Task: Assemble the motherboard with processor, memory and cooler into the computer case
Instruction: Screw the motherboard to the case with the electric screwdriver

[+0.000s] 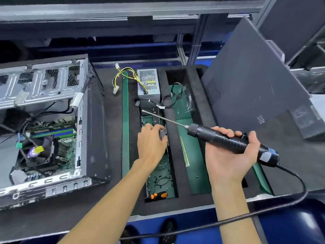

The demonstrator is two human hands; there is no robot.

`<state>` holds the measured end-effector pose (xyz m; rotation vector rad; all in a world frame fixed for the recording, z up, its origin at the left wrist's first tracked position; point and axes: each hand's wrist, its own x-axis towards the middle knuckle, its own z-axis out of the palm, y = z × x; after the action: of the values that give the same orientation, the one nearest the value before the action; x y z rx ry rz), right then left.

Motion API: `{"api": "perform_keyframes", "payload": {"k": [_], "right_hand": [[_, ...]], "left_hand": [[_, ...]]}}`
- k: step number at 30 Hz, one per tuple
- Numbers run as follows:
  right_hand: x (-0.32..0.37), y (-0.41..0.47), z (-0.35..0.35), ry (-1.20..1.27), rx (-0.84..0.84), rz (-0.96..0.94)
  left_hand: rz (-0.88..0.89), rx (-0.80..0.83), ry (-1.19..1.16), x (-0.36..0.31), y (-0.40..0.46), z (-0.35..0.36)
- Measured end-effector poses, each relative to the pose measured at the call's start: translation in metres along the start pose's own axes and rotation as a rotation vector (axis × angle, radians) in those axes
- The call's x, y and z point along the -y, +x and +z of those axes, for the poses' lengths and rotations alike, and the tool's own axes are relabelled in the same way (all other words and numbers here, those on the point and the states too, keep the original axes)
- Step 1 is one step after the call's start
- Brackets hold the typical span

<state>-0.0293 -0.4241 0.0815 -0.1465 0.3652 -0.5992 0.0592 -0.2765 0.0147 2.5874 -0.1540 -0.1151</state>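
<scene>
right hand (230,152) grips the electric screwdriver (228,140); left hand (151,143), fingers relaxed, touches the tray (175,138).

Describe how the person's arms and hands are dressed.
Both hands, left and right, are bare: no gloves, rings or watch visible. Both forearms are uncovered up to the frame edge, with no sleeves or wrist straps showing.

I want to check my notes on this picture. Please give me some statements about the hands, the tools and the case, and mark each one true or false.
1. The right hand holds the electric screwdriver. True.
2. The left hand grips the orange screwdriver. False: it lies in the foam tray, apart from that hand.
3. A cooler sits on the motherboard inside the case. True.
4. The power supply is mounted in the case. False: it lies in the tray.
</scene>
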Motion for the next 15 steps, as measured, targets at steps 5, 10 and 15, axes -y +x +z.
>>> {"api": "perform_keyframes", "payload": {"k": [5, 10, 15], "right_hand": [[-0.003, 0.014, -0.004, -0.019, -0.009, -0.001], [-0.005, 0.023, -0.009, -0.025, -0.024, 0.013], [-0.008, 0.027, -0.010, -0.031, -0.038, 0.031]], "left_hand": [[0.058, 0.048, 0.146, 0.005, 0.005, 0.019], [0.092, -0.069, 0.212, 0.005, 0.012, 0.025], [0.132, -0.103, 0.236, 0.005, 0.016, 0.028]]}}
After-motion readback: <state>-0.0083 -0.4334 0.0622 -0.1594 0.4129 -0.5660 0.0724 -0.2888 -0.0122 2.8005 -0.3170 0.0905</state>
